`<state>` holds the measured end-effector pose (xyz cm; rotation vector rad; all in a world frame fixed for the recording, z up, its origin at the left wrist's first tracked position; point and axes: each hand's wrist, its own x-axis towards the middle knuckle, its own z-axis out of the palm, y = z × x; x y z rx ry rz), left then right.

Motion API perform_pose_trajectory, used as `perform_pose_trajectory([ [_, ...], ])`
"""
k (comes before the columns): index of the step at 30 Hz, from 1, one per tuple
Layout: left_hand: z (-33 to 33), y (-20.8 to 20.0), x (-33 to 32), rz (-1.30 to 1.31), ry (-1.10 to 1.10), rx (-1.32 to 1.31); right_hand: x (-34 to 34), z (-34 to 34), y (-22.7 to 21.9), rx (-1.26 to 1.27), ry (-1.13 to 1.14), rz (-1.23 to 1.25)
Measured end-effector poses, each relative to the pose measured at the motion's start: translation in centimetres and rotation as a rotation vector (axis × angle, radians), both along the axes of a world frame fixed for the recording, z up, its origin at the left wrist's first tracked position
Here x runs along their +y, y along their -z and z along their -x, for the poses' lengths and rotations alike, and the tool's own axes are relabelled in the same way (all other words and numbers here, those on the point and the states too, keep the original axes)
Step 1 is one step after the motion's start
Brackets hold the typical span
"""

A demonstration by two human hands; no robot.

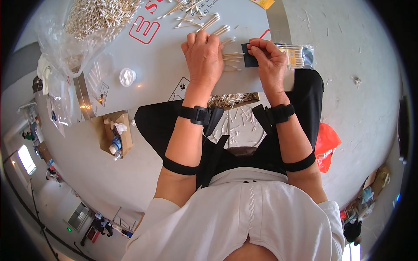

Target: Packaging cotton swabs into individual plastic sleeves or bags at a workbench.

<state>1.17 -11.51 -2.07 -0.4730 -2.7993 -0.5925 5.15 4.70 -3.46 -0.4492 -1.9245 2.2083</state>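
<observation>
My left hand (203,58) is curled, knuckles up, over several white-tipped cotton swabs (234,56); their ends fan out at its right side, while its fingertips are hidden. To the right, my right hand (270,61) pinches the edge of a small dark square piece (249,58), which lies close to the swab tips. A clear packet of swabs (297,56) with a yellow label sits just beyond my right hand. More loose swabs (191,19) are scattered on the grey printed board (163,65) ahead of my left hand.
A large clear bag of swabs (98,19) stands far left, near a small white round tub (127,77). Under the board's near edge is a box of swabs (233,101). A cardboard box with bottles (114,137) and a red bag (326,145) are on the floor.
</observation>
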Motion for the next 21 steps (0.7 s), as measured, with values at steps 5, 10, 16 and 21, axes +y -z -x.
perform_pose_trajectory([
  [5, -0.8, -0.6, -0.8, -0.059, 0.124, 0.006, 0.2, -0.2, 0.2, 0.018, 0.023, 0.109],
  [10, -3.6, -0.5, -0.9, 0.023, 0.125, -0.031, 0.1, -0.4, -0.2, 0.075, 0.039, 0.125],
  [16, -5.3, 0.7, -0.3, 0.108, 0.097, -0.211, -0.8, -0.7, -0.4, 0.095, 0.035, 0.19],
  [21, -5.3, 0.6, -0.4, 0.065, 0.029, -0.135, -1.1, -0.7, -0.4, 0.118, 0.035, 0.149],
])
